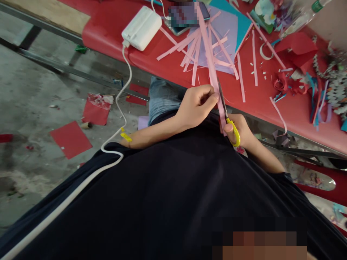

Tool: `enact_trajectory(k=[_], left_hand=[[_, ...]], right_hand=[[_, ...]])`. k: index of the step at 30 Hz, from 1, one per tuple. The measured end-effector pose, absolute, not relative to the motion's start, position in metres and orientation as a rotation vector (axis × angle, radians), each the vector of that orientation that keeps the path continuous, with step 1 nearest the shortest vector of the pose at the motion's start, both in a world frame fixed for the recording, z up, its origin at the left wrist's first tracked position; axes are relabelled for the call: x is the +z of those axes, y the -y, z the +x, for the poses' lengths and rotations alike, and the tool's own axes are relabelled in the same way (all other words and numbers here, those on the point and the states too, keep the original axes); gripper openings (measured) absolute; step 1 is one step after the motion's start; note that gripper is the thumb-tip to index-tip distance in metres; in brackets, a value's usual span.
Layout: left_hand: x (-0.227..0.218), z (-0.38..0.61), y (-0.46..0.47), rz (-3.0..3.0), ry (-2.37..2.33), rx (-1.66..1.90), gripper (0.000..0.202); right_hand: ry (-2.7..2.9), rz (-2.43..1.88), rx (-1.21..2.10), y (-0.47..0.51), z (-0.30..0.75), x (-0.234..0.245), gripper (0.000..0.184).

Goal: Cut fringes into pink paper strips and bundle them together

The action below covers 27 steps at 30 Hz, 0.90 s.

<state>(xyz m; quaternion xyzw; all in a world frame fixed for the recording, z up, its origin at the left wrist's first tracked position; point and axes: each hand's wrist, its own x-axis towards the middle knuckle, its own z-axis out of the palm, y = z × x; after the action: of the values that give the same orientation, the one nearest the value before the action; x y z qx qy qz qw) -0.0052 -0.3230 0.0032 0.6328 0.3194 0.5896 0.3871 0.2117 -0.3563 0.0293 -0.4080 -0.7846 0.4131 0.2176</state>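
Between thumb and curled fingers, my left hand [197, 104] pinches a long pink paper strip [208, 54] that runs from near my right hand up over the table. My right hand [240, 131] is closed round the yellow handles of a pair of scissors [233, 133]. The dark scissor blades point away from me and lie along the strip's right edge. Whether the blades are parted is hard to make out. Several cut pink paper strips [193, 54] lie scattered beyond my hands, partly over a lilac paper sheet [227, 34].
On the red table [162, 68] are a white power bank [142, 28] with a cable trailing across my body, a phone [187, 14], a plastic bottle [300, 21] and paper scraps [282, 83]. Red paper pieces [71, 140] litter the floor at left.
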Motion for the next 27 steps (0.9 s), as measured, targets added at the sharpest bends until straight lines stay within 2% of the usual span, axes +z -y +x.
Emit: enact_trajectory(k=[20,27], left_hand=[[0.007,-0.006,0.325,1.563,-0.798,1.500,0.049],[0.003,-0.005,0.322,1.523,-0.774,1.492,0.046]], right_hand=[[2.097,-1.196,1.085,0.358,0.209,0.024,0.076],[2.008,-1.194,1.211,0.358,0.209,0.020,0.058]])
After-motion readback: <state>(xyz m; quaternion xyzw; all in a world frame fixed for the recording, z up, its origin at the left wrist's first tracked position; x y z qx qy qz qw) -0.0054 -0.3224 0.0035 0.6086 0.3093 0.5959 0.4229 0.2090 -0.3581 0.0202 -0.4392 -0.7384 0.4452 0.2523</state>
